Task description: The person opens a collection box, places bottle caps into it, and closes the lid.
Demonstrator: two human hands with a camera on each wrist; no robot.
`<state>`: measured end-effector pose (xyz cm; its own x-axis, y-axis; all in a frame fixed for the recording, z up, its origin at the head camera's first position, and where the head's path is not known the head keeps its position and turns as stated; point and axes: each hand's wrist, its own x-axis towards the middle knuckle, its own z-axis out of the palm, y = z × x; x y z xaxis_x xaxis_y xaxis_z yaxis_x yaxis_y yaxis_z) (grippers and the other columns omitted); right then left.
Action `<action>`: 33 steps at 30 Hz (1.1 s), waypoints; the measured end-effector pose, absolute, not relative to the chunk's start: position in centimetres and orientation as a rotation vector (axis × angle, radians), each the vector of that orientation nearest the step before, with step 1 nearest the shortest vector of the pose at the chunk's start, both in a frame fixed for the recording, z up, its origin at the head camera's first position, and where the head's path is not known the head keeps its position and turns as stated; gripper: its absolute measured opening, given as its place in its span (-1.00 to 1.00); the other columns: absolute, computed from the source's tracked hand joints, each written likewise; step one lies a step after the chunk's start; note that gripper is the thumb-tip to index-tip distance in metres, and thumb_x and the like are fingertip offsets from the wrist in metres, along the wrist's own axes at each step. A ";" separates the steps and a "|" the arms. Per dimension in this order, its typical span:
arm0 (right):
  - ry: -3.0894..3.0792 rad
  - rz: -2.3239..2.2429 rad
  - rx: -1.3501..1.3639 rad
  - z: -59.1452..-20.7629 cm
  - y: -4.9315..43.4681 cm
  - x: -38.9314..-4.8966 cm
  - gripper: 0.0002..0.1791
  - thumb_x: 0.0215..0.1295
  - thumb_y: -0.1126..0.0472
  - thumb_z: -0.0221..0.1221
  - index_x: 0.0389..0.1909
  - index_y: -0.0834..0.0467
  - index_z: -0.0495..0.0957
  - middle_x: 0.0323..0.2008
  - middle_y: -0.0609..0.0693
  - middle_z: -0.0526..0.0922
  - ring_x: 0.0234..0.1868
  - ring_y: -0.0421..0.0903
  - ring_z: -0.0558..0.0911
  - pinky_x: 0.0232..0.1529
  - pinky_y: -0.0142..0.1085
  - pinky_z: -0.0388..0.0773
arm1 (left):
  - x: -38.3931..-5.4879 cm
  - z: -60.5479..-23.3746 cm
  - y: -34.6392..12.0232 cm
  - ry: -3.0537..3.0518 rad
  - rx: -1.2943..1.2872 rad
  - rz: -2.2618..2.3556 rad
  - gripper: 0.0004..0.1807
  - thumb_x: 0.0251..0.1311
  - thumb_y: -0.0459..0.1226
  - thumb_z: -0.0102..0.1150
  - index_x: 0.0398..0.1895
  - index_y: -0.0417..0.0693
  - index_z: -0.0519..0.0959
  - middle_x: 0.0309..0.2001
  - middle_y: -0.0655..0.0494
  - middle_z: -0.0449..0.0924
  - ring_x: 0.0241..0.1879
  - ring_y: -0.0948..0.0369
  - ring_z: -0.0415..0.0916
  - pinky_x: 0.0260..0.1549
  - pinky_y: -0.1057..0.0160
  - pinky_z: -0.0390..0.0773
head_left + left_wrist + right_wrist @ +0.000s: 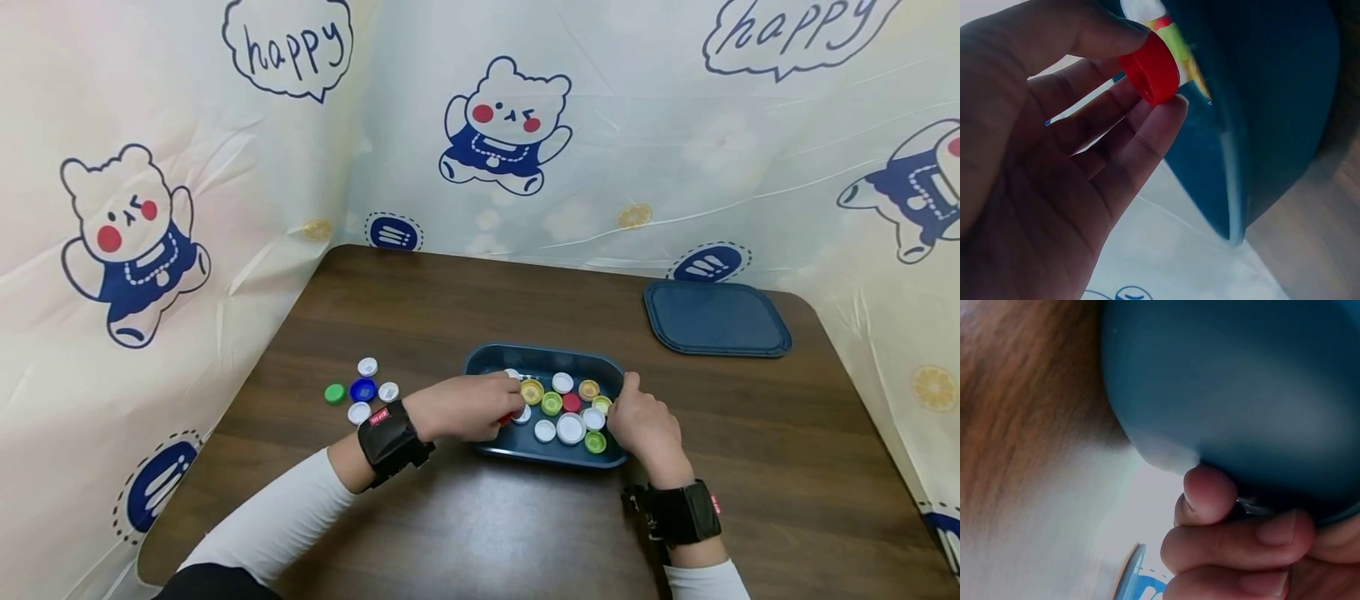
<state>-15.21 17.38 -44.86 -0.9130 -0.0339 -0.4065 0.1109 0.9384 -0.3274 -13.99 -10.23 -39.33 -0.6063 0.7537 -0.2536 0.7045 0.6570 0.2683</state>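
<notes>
Between thumb and fingertips my left hand [472,407] pinches a red bottle cap [1154,69], held over the left end of a dark blue tray [517,451]. Inside the tray lie several caps, among them a large white cap [571,429], a yellow cap [532,392], a green cap [596,442] and a red cap [572,402]. At the tray's right end my right hand [649,425] grips the rim. In the right wrist view its fingers [1235,540] curl against the outside of the tray wall.
Left of the tray, a small group of caps lies on the brown table [465,533]: a blue cap [363,389], a green cap [334,394] and a few white ones. A dark blue lid [717,318] lies at the back right. Printed sheeting [600,150] hangs behind the table.
</notes>
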 end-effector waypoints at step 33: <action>2.659 -0.502 0.033 -44.7 17.4 -15.1 -0.37 0.52 0.13 -0.10 0.43 0.37 -0.02 -0.07 0.45 0.57 -0.28 0.20 0.59 -0.33 0.04 0.52 | -18.1 -40.5 -23.9 2.940 0.646 0.275 -0.46 0.27 -0.23 0.27 0.32 -0.15 0.50 0.25 -0.09 0.48 0.26 0.01 0.40 0.18 -0.03 0.52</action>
